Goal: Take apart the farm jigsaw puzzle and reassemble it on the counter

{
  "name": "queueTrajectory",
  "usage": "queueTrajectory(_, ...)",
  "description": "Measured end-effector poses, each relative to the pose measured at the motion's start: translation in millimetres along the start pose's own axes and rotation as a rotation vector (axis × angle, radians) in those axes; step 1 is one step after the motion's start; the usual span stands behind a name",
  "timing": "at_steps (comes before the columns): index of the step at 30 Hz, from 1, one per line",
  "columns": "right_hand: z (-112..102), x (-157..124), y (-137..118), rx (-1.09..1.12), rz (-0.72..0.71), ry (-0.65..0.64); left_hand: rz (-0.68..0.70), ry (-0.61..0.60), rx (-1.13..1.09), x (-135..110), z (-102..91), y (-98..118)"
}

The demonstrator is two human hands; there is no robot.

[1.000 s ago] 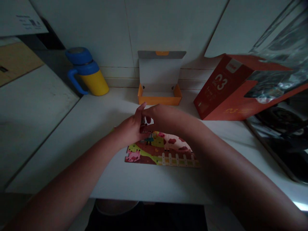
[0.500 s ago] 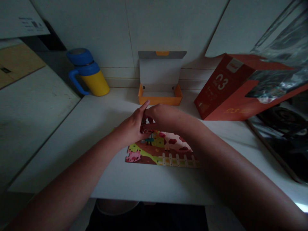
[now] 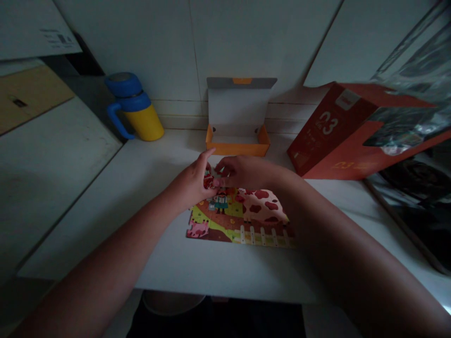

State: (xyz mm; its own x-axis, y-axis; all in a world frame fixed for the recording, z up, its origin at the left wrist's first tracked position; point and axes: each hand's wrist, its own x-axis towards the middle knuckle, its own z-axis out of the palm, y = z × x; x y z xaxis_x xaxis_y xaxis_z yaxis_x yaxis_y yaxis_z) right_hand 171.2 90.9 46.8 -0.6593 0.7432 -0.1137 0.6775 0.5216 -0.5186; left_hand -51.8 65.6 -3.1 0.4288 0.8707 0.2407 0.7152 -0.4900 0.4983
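Note:
A farm-scene jigsaw puzzle (image 3: 225, 223) lies flat on the white table, printed with a spotted cow, a figure in a blue-green skirt, a pink pig and a white fence. My left hand (image 3: 192, 185) is at its upper left, thumb and index finger spread around a red printed part. From the right, my right hand (image 3: 243, 171) reaches over the upper edge, fingertips apart and close to that same red part. Whether a loose piece lies under the fingers is hidden. My right forearm covers the puzzle's right end.
Behind the puzzle stands an open orange box (image 3: 237, 149) with its lid up. A blue and yellow jug (image 3: 144, 119) is at the back left. To the right are a large red box (image 3: 327, 131), clear plastic wrapping (image 3: 416, 94) and a dark stove-like object (image 3: 412, 192).
My hands have drawn slightly apart, and the right fingers have spread, uncovering more of the puzzle's upper left. The whole view has shifted slightly.

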Motion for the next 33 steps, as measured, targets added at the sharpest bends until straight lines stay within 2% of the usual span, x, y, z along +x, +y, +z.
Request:
queueTrajectory(4, 15, 7, -9, 0.147, -0.067, -0.045, 0.129, 0.009, 0.020, -2, 5.9, 3)
queueTrajectory(7, 20, 11, -10, 0.219, -0.012, -0.007, 0.171, 0.026, 0.041, -2, 6.3, 5)
queueTrajectory(11, 18, 10, -4, 0.279, 0.048, -0.006, 0.180, 0.075, 0.039, -2, 5.2, 6)
queueTrajectory(15, 14, 10, 5, 0.355, 0.098, 0.054, 0.051, 0.117, 0.011, -1, 3.5, 5)
queueTrajectory(19, 13, 9, 7, 0.430, 0.187, 0.067, -0.086, 0.047, -0.014, 0, 0.5, 5)
queueTrajectory(22, 15, 9, 7, 0.347, 0.161, 0.108, -0.099, 0.007, -0.043, 1, -0.5, 5)
queueTrajectory(28, 21, 10, 6, 0.131, 0.032, 0.331, -0.086, 0.003, -0.037, 4, -1.1, 0)
queueTrajectory(33, 16, 9, 0, 0.127, 0.030, 0.401, -0.099, -0.013, -0.056, 5, -2.9, 1)
